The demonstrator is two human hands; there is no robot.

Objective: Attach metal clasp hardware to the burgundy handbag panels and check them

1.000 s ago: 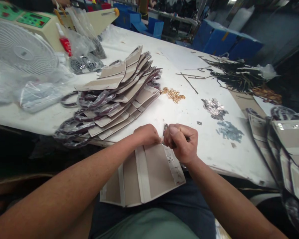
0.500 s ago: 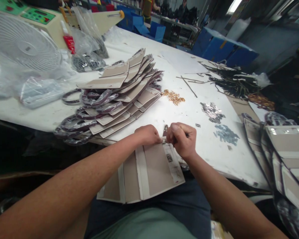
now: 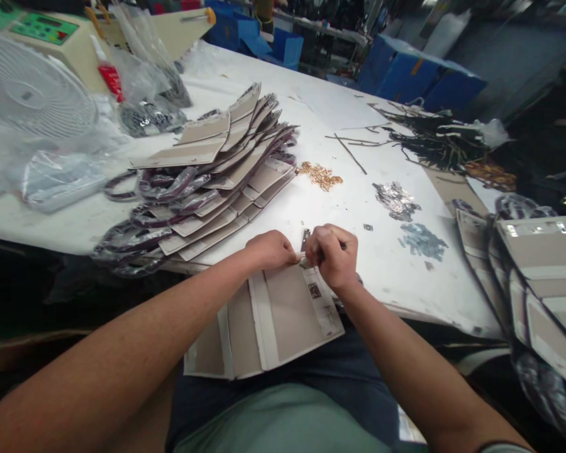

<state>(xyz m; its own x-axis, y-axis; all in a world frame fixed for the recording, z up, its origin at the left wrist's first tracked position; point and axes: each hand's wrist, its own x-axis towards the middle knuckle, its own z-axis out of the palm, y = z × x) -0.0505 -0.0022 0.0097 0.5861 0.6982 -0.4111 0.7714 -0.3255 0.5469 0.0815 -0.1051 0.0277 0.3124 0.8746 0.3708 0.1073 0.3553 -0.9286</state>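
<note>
A beige bag panel (image 3: 291, 314) with pale strips across it lies across my lap, its upper end against the table edge. My left hand (image 3: 272, 250) is closed on its top edge, thumb and fingers pinching. My right hand (image 3: 334, 253) is a fist just right of it, at the panel's upper corner. A dark bit of something shows in that fist, too hidden to name. A small square metal plate (image 3: 314, 290) sits on the panel's right strip. Just beyond the hands, a narrow dark metal piece (image 3: 305, 239) shows at the edge.
Left on the white table (image 3: 311, 207) is a stack of similar panels (image 3: 202, 151) with plastic-wrapped handles. Brass-coloured pieces (image 3: 321, 176), silver plates (image 3: 396, 200) and bluish plates (image 3: 423, 241) lie in heaps. More panels (image 3: 538, 251) stand at right. A fan (image 3: 28, 94) is far left.
The view has shifted, so the table things sit slightly further left and higher. My right fist has come a little nearer my left hand and covers more of the panel's corner.
</note>
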